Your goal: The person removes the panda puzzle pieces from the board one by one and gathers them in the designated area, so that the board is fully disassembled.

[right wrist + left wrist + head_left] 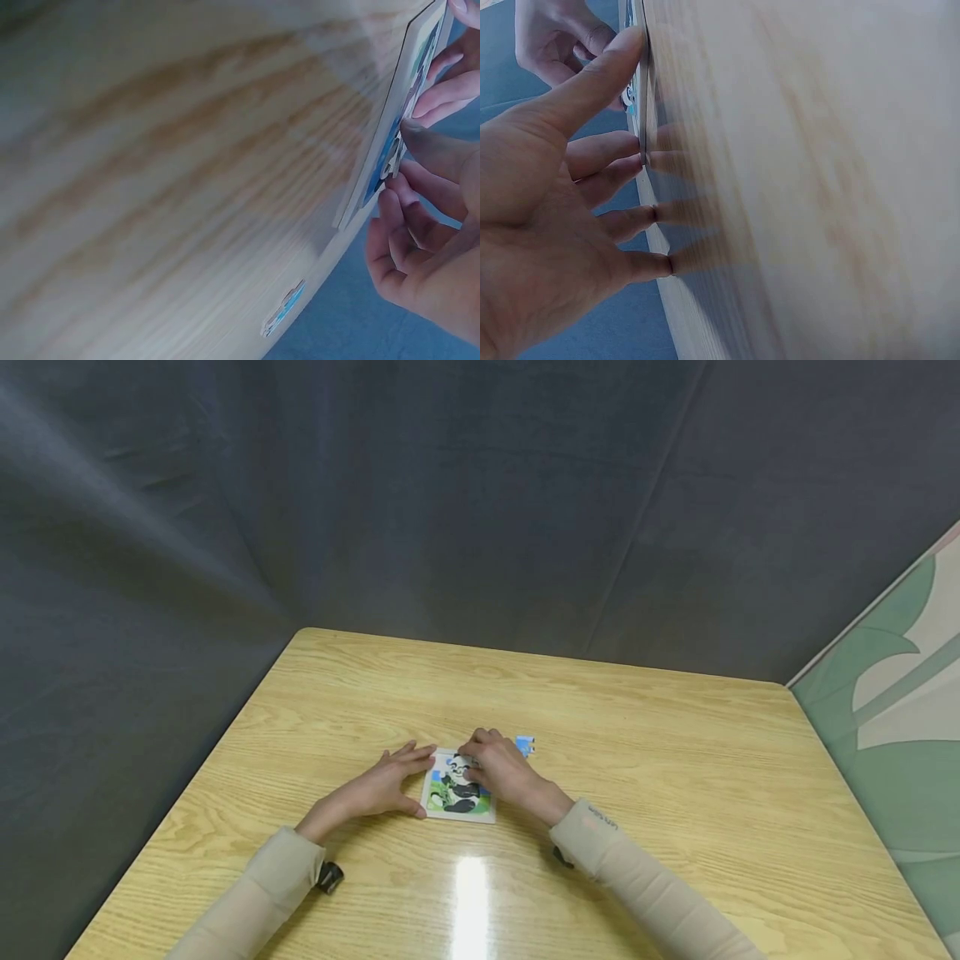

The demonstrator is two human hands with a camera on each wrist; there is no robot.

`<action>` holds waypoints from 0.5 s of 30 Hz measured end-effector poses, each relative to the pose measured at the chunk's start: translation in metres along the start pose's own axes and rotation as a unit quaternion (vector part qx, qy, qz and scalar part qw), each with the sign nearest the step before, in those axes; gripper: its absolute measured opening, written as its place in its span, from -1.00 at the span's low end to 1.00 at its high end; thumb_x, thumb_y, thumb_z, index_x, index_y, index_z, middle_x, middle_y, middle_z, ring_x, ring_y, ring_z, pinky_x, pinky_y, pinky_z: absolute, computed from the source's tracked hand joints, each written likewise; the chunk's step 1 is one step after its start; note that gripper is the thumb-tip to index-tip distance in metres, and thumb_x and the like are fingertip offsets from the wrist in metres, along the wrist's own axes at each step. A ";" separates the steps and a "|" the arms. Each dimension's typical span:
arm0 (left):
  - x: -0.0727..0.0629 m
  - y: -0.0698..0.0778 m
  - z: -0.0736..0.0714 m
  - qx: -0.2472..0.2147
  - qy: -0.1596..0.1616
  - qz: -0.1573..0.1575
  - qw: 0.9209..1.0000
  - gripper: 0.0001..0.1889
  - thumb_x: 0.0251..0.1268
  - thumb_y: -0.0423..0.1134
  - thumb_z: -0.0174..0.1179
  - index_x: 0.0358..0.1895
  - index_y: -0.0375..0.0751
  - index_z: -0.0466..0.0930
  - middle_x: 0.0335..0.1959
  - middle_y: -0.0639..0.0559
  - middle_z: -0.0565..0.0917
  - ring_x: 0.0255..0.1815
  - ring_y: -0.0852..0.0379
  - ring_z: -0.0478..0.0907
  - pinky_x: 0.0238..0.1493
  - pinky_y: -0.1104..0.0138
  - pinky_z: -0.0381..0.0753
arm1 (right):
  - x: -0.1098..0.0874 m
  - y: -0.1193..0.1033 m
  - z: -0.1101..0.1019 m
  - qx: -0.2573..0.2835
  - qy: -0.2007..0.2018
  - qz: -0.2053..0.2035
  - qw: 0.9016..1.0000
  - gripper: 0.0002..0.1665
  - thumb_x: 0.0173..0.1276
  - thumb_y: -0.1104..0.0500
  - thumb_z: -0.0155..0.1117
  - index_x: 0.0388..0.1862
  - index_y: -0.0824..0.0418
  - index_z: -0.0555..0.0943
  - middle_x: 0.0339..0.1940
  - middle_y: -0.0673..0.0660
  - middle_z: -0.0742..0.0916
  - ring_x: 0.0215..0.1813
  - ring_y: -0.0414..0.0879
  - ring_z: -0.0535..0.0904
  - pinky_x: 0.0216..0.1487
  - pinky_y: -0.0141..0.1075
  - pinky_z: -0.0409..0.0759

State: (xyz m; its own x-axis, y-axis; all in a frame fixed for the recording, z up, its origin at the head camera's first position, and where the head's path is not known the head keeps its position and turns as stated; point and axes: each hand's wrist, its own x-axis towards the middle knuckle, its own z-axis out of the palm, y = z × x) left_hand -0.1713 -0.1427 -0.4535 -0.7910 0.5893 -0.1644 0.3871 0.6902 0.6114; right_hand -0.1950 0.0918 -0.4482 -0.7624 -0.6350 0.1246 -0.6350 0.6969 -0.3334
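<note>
Evidently, the left grip (384, 785) is spread, thumb and fingers along the left side of the panda puzzle (459, 792), probably to keep it from sliding on the counter (675, 760). That puzzle lies between both grips. Over its far right part, the right grip (504, 768) seems to pinch a puzzle piece (394, 159), likely because something so thin needs fingertips. Just beyond that grip, a loose bit (524, 745) lies apart, leaving the puzzle unobstructed.

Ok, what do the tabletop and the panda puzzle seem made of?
Tabletop: wood or wood-look laminate, glossy, judging by grain and bright glare. Panda puzzle: perhaps cardboard or thin wood, apparently printed; flat with a slim pale edge, sheen unclear.
</note>
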 end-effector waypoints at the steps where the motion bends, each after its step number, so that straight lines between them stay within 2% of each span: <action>1: 0.000 0.000 0.000 0.000 -0.001 -0.001 1.000 -0.10 -0.03 -0.11 0.46 0.38 -0.42 0.25 0.52 -0.16 0.08 0.53 -0.27 -0.19 0.35 -0.33 -0.23 | 0.000 0.000 0.000 0.000 0.001 -0.002 1.000 -0.60 0.21 0.19 0.42 0.03 0.27 0.65 -0.11 0.11 0.65 -0.13 -0.04 0.52 -0.19 -0.23 0.56; 7: 0.000 -0.001 0.000 0.000 -0.002 0.001 1.000 -0.10 -0.01 -0.10 0.45 0.39 -0.41 0.25 0.53 -0.15 0.07 0.53 -0.26 -0.20 0.36 -0.33 -0.23 | 0.000 0.000 -0.001 0.001 0.015 -0.012 1.000 -0.59 0.22 0.20 0.41 0.05 0.28 0.64 -0.08 0.12 0.65 -0.09 -0.02 0.53 -0.16 -0.20 0.56; 15: 0.000 -0.002 0.001 -0.002 0.000 0.002 1.000 -0.10 -0.02 -0.09 0.45 0.38 -0.42 0.25 0.53 -0.15 0.07 0.53 -0.27 -0.20 0.35 -0.33 -0.23 | -0.002 0.001 -0.007 0.007 0.048 -0.039 0.998 -0.65 0.22 0.25 0.40 0.00 0.26 0.66 -0.10 0.13 0.65 -0.15 -0.02 0.51 -0.24 -0.19 0.52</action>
State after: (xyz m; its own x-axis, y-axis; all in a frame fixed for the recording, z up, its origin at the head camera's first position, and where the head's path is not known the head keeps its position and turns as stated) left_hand -0.1715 -0.1438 -0.4550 -0.7897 0.5916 -0.1627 0.3878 0.6868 0.6148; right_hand -0.1950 0.0961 -0.4419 -0.7197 -0.6517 0.2393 -0.6914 0.6417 -0.3319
